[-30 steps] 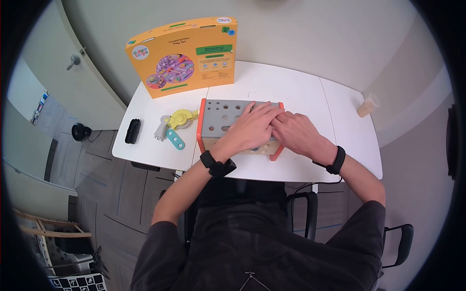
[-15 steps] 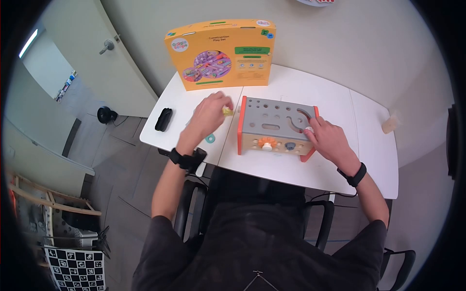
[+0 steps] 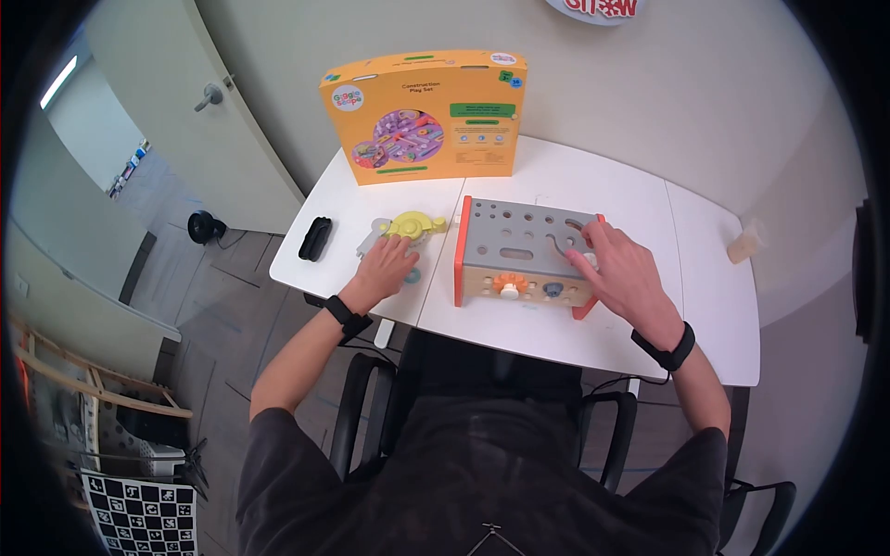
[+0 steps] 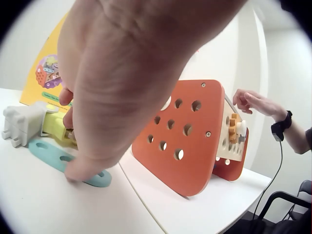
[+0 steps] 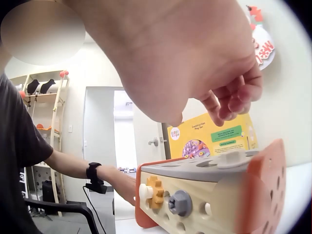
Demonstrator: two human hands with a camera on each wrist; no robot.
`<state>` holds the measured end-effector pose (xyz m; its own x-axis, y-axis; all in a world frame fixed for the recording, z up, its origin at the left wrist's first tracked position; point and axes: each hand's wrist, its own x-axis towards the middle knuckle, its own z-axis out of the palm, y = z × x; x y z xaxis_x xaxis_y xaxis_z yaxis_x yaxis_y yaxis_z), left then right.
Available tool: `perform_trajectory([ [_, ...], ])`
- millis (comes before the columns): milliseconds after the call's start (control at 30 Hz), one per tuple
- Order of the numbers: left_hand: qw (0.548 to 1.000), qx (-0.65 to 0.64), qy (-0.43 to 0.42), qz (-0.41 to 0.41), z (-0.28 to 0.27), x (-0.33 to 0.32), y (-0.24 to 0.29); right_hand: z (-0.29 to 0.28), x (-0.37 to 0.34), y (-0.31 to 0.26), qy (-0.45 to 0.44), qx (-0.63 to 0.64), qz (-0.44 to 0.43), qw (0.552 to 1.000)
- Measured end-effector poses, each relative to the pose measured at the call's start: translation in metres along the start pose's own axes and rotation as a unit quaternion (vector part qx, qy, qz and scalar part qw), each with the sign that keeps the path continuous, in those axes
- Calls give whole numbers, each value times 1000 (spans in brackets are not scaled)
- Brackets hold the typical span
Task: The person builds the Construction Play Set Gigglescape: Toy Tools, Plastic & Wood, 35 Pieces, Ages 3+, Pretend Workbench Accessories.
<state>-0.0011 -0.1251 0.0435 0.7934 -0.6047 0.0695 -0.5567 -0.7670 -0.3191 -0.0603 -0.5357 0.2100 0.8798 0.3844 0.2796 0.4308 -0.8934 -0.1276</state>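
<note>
The left hand (image 3: 382, 271) is over the loose parts left of the toy bench (image 3: 475, 221). In the left wrist view its thumb touches a teal strip with holes (image 4: 100, 180), and its bent fingers lie by a yellow piece (image 4: 53, 126) joined to a grey one (image 4: 22, 124); whether they touch it is unclear. Above the bench's right end hovers the right hand (image 3: 635, 278), fingers loosely bent and holding nothing, with a white piece (image 5: 231, 158) on the bench top beneath it. An orange gear (image 5: 156, 192) and grey bolt (image 5: 180, 202) sit on the bench front.
Behind the parts stands a yellow Construction Play Set box (image 3: 436, 167). A black case (image 3: 316, 239) lies near the table's left edge, and a clear cup (image 3: 745, 243) stands at the right edge. A chair armrest (image 3: 363, 408) is below the front edge.
The hands have parted from together on the bench top. The left hand went left, held up a small yellow part, then lowered toward the teal strip. The right hand moved to the bench's right end.
</note>
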Motion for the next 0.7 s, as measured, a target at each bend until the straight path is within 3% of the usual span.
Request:
perform_trajectory([
  [133,993,-70,-91,0,-6,11,15,-8,4,-23,-33,40,2,999],
  [233,968,-199,-133,-74,-27,25,13,-4,6,-31,-38,73,-17,996],
  [333,939,-305,-71,-140,-78,36,1,12,9,-32,-56,90,-41,994],
  [433,929,-335,46,-148,-135,35,9,27,14,-32,-54,139,-74,986],
  [533,941,-317,113,-42,-151,37,26,35,20,-42,-34,205,-87,974],
  [633,941,-313,112,56,-149,44,42,54,25,-46,7,236,-105,966],
  [700,929,-359,68,53,-151,47,44,57,28,-46,-16,216,-111,970],
])
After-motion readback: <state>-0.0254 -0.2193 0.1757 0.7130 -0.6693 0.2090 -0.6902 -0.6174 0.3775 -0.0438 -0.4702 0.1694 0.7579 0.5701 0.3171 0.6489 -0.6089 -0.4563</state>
